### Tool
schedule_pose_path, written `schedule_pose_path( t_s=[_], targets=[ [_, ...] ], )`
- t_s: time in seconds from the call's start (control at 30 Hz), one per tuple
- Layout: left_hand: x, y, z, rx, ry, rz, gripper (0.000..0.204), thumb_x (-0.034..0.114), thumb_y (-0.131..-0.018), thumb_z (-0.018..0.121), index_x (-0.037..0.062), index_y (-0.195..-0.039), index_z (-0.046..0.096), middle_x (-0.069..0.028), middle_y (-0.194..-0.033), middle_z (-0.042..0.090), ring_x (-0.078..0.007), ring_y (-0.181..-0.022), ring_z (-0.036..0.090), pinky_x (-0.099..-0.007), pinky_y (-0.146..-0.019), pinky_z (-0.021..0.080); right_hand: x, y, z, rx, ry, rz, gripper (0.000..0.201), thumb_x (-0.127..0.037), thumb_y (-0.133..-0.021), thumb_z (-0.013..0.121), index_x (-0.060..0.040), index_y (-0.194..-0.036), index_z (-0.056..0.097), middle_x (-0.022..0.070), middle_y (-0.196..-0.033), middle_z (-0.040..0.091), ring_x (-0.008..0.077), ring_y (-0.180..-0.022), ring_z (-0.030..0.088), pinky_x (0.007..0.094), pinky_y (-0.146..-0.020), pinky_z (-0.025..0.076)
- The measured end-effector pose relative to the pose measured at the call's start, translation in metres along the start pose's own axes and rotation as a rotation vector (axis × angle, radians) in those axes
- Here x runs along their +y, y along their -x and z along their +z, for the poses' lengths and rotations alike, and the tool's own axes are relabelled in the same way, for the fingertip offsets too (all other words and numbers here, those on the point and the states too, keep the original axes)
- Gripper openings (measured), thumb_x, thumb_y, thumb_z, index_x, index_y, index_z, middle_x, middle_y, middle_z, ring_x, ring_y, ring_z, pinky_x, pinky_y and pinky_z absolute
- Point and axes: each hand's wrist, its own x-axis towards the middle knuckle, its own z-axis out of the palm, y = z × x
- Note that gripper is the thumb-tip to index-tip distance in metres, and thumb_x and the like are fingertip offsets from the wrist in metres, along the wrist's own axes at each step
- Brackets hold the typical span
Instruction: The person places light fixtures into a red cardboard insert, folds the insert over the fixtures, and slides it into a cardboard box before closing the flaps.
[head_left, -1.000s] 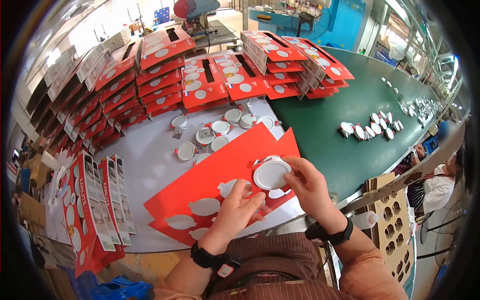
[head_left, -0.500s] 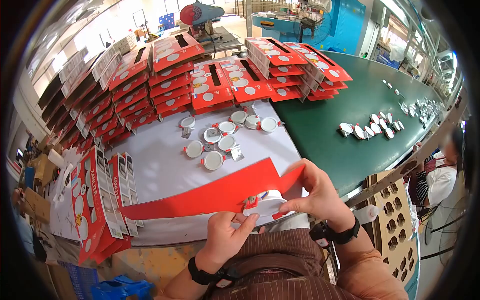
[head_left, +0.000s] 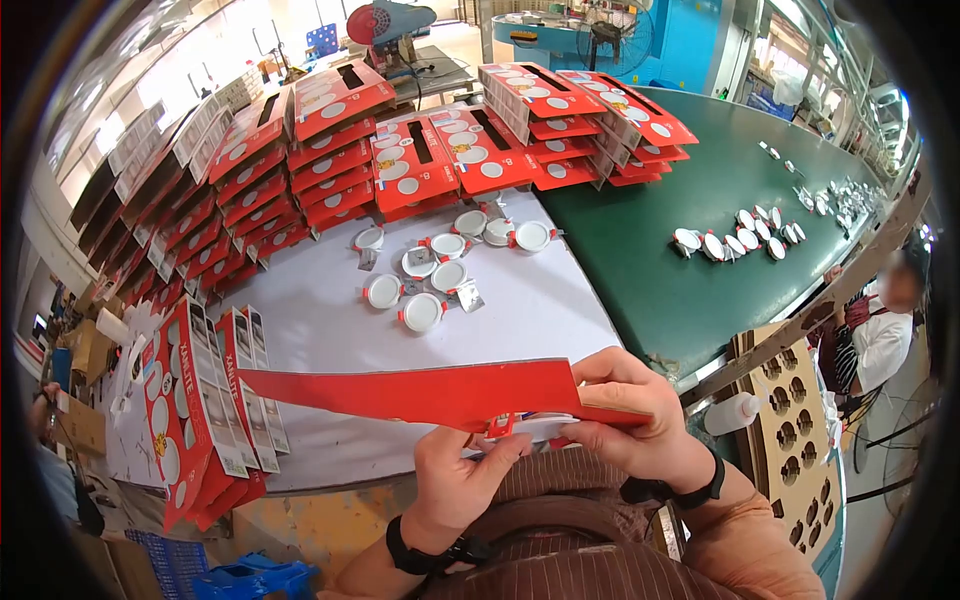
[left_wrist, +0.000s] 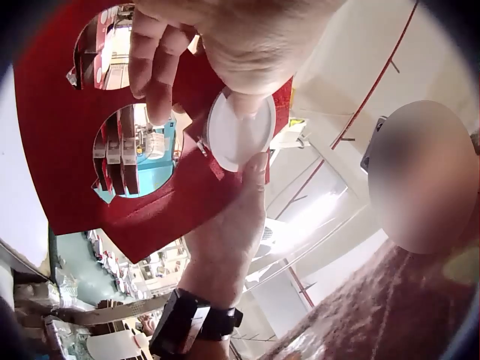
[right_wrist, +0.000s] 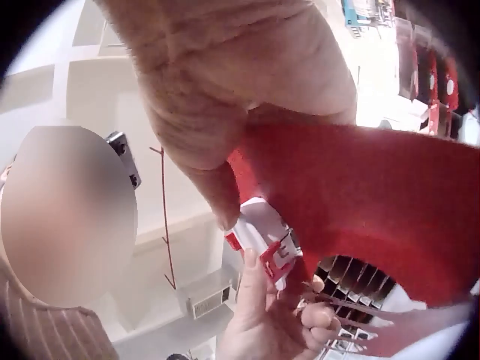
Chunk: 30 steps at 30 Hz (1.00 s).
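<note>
In the head view a red card (head_left: 430, 392) with cut-out holes stands nearly edge-on above the table's front edge. My right hand (head_left: 635, 415) grips its right end, thumb on a round white disc light (head_left: 545, 428). The left hand (head_left: 455, 475) has its thumb at the light's red clip (head_left: 500, 425), with its fingers behind the card. In the left wrist view the white disc (left_wrist: 240, 131) lies against the card (left_wrist: 67, 150), a thumb on it from each side. The right wrist view shows the light's white housing (right_wrist: 262, 225) between both thumbs, at the card.
Several round lights (head_left: 422, 312) lie on the white table (head_left: 320, 330); more lie on the green surface (head_left: 640, 270). Stacked red boxes (head_left: 415, 165) line the back. Folded red cards (head_left: 185, 420) stand at left. A white bottle (head_left: 733, 413) and brown trays (head_left: 790, 430) are at right.
The card has tipped from facing up to nearly edge-on. The light has gone from lying in the right hand above the card to its near side, with both thumbs on it.
</note>
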Motion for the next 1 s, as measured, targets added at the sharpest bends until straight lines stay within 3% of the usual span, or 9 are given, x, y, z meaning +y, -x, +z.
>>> schedule_pose_path(
  t_s=[0.2,0.27,0.37,0.47,0.57,0.73,0.8,0.93,1.0],
  targets=[
    [0.008,-0.002,0.004,0.074,0.001,-0.239,0.035,0.004,-0.086,0.069,-0.0044,-0.118,0.058,-0.0070,-0.085,0.068,-0.0071,-0.064,0.062,-0.0215,-0.053,0.048,0.006,0.005,0.006,0.119,0.196,-0.105,0.043,0.006,-0.074,0.074,-0.0065,-0.115,0.067,0.0111,-0.110,0.058,0.0145,-0.076,0.060,0.0249,-0.061,0.050],
    [0.006,-0.005,-0.002,0.041,-0.061,-0.317,0.040,0.003,-0.085,0.070,-0.0043,-0.122,0.057,-0.0062,-0.084,0.067,-0.0053,-0.063,0.060,-0.0211,-0.052,0.046,0.006,0.003,-0.004,0.090,0.017,-0.015,0.049,0.003,-0.075,0.075,-0.0068,-0.121,0.064,0.0126,-0.116,0.056,0.0174,-0.087,0.062,0.0273,-0.072,0.052],
    [0.000,-0.008,-0.018,-0.059,-0.210,-0.032,0.044,0.003,-0.089,0.065,-0.0042,-0.131,0.050,-0.0071,-0.086,0.066,-0.0094,-0.066,0.062,-0.0226,-0.061,0.051,-0.005,-0.009,-0.037,-0.364,-0.497,0.182,0.050,-0.010,-0.081,0.074,-0.0008,-0.128,0.058,0.0157,-0.130,0.051,0.0228,-0.111,0.057,0.0352,-0.096,0.046],
    [-0.012,-0.007,-0.032,-0.169,0.042,-0.067,0.046,0.005,-0.089,0.066,-0.0039,-0.131,0.049,-0.0089,-0.088,0.067,-0.0120,-0.069,0.065,-0.0240,-0.064,0.052,0.001,-0.015,-0.045,-0.383,-0.753,0.376,0.049,-0.010,-0.082,0.073,-0.0011,-0.127,0.058,0.0133,-0.120,0.057,0.0178,-0.090,0.063,0.0292,-0.075,0.053],
    [-0.010,-0.009,-0.036,-0.228,0.026,-0.084,0.041,0.004,-0.088,0.064,-0.0038,-0.127,0.054,-0.0070,-0.082,0.067,-0.0116,-0.069,0.065,-0.0241,-0.064,0.052,0.001,-0.031,-0.021,-0.326,-0.228,0.084,0.036,-0.008,-0.084,0.071,-0.0039,-0.119,0.062,0.0084,-0.102,0.060,0.0155,-0.077,0.062,0.0277,-0.064,0.052],
    [-0.004,-0.010,-0.047,-0.323,-0.077,-0.116,0.035,0.004,-0.089,0.064,-0.0043,-0.122,0.058,-0.0075,-0.082,0.068,-0.0114,-0.070,0.065,-0.0245,-0.064,0.052,-0.006,-0.043,-0.004,-0.397,-0.162,0.126,0.015,-0.006,-0.086,0.068,-0.0043,-0.100,0.062,0.0053,-0.086,0.055,0.0167,-0.071,0.061,0.0299,-0.061,0.050],
    [-0.005,-0.008,-0.050,-0.341,-0.032,-0.158,0.029,0.003,-0.089,0.064,-0.0033,-0.117,0.061,-0.0079,-0.084,0.068,-0.0117,-0.070,0.065,-0.0234,-0.063,0.051,0.004,-0.047,-0.002,-0.420,-0.096,-0.086,0.013,-0.006,-0.086,0.067,-0.0029,-0.097,0.060,0.0064,-0.084,0.056,0.0184,-0.069,0.061,0.0310,-0.060,0.049],
    [0.006,-0.014,-0.053,-0.361,0.167,-0.390,0.023,0.002,-0.089,0.064,-0.0020,-0.111,0.062,-0.0061,-0.082,0.067,-0.0117,-0.069,0.064,-0.0225,-0.061,0.051,0.019,-0.049,0.008,-0.334,-0.020,-0.081,0.010,-0.006,-0.089,0.065,-0.0016,-0.094,0.058,0.0065,-0.082,0.057,0.0176,-0.067,0.061,0.0297,-0.061,0.050],
    [0.008,-0.020,-0.057,-0.522,0.184,-0.405,0.021,0.000,-0.088,0.065,-0.0010,-0.108,0.062,-0.0040,-0.082,0.065,-0.0104,-0.067,0.063,-0.0217,-0.057,0.050,0.034,-0.047,0.016,-0.408,-0.289,0.107,0.007,-0.005,-0.091,0.062,-0.0008,-0.094,0.058,0.0056,-0.085,0.059,0.0145,-0.067,0.061,0.0277,-0.062,0.051]
  ],
)
